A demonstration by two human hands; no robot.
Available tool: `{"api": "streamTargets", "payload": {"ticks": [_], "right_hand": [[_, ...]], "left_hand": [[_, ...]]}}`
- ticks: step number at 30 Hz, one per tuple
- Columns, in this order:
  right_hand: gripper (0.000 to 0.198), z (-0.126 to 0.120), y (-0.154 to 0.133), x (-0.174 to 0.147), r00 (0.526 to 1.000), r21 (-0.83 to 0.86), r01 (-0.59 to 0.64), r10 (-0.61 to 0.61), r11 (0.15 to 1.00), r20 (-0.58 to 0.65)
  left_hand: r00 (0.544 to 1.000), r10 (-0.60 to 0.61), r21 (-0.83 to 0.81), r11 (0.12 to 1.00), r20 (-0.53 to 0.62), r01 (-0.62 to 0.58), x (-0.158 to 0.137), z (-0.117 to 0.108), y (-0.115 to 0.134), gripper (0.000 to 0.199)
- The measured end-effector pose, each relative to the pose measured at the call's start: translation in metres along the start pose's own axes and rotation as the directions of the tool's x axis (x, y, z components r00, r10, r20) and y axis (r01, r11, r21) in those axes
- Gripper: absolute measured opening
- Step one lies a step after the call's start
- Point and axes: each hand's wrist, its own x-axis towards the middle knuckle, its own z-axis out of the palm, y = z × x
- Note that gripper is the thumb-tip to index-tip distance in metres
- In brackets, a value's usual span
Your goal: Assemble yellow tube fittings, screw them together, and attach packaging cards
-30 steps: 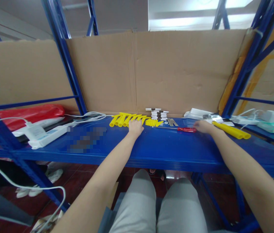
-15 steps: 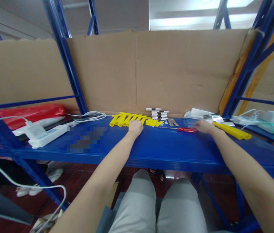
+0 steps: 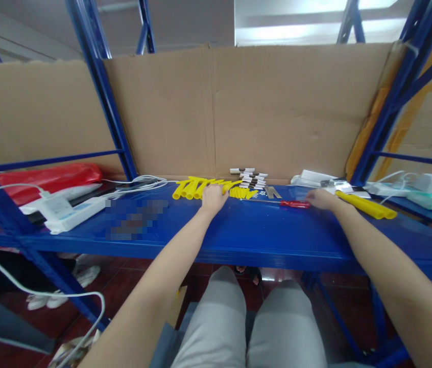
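Observation:
My left hand (image 3: 213, 199) is closed round a yellow plastic tube (image 3: 232, 185), whose end sticks out on the right of the fingers. Beside it, on the left, several more yellow tubes (image 3: 190, 189) lie in a row on the blue shelf (image 3: 262, 235). Small flat yellow pieces (image 3: 241, 193) are just to its right. At the butt of a red-handled screwdriver (image 3: 294, 204) rests my right hand (image 3: 321, 199), its fingers curled down; what is under them is hidden. Behind the small pieces is a stack of white sticks with dark bands (image 3: 253, 180).
Flat metal pieces (image 3: 273, 192) lie near the screwdriver tip. Two longer yellow tubes (image 3: 367, 205) are by my right wrist. A white power strip (image 3: 76, 212) with cables and a red bag (image 3: 51, 181) occupy the left. Cardboard (image 3: 277, 112) walls the back between blue posts.
My left hand has shifted slightly right, and a yellow tube now shows past its fingers. The white stack looks shifted and less even. My right hand stays put.

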Motion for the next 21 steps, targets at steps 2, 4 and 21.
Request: {"api": "streamTargets", "payload": {"ticks": [2, 4, 21], "right_hand": [[0.018, -0.001, -0.001, -0.001, 1.000, -0.011, -0.003, 0.003, 1.000, 0.004], [0.020, -0.003, -0.004, -0.003, 1.000, -0.022, -0.012, 0.012, 1.000, 0.010], [0.025, -0.006, -0.010, -0.008, 0.999, -0.034, -0.040, 0.041, 0.999, 0.027]], "left_hand": [[1.000, -0.010, 0.007, 1.000, -0.008, 0.010, -0.001, -0.003, 0.000, 0.034], [1.000, -0.016, 0.001, 1.000, -0.026, 0.016, -0.002, -0.006, 0.000, 0.034], [0.961, -0.055, -0.228, 0.974, -0.271, -0.008, 0.002, 0.000, -0.014, 0.031]]}}
